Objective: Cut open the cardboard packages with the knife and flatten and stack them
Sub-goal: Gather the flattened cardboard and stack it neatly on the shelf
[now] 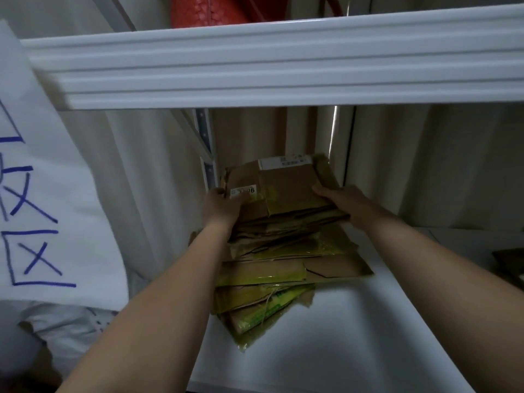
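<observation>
Left hand (222,207): grips the left edge of the top flattened box (286,188); fingertips hidden beneath
Right hand (338,198): grips its right edge; fingertips hidden
Stack (283,265): labels unreadable; rests on white shelf (354,336)

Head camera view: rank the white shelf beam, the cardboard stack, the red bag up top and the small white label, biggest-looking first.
1. white shelf beam
2. cardboard stack
3. red bag, partly cut off, so unsure
4. small white label
</observation>
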